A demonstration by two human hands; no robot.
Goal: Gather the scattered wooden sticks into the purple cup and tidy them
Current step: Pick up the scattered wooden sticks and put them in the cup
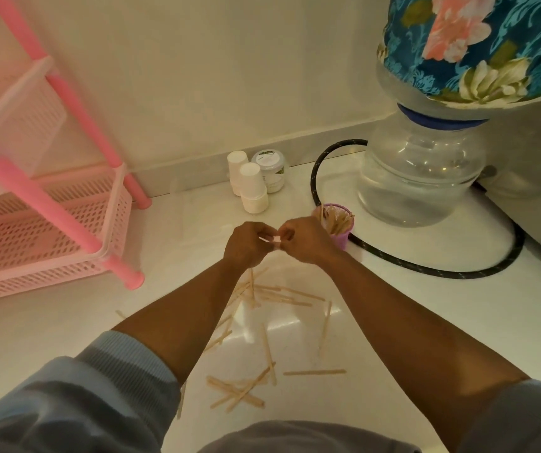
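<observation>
Several wooden sticks point(239, 390) lie scattered on the white counter point(393, 322) between my forearms. Another loose cluster of sticks point(279, 295) lies just below my hands. The purple mesh cup point(339, 237) stands to the right of my hands with several sticks upright inside. My left hand point(246, 245) and my right hand point(301, 240) meet above the counter, fingers curled, and pinch a short pale stick point(270, 240) between them. My right hand partly hides the cup's left side.
A pink plastic rack point(46, 220) stands at the left. Two stacks of white paper cups point(252, 188) and a lidded jar point(270, 170) sit by the wall. A black hose point(426, 269) loops round a clear water jug point(422, 178) with a floral cover.
</observation>
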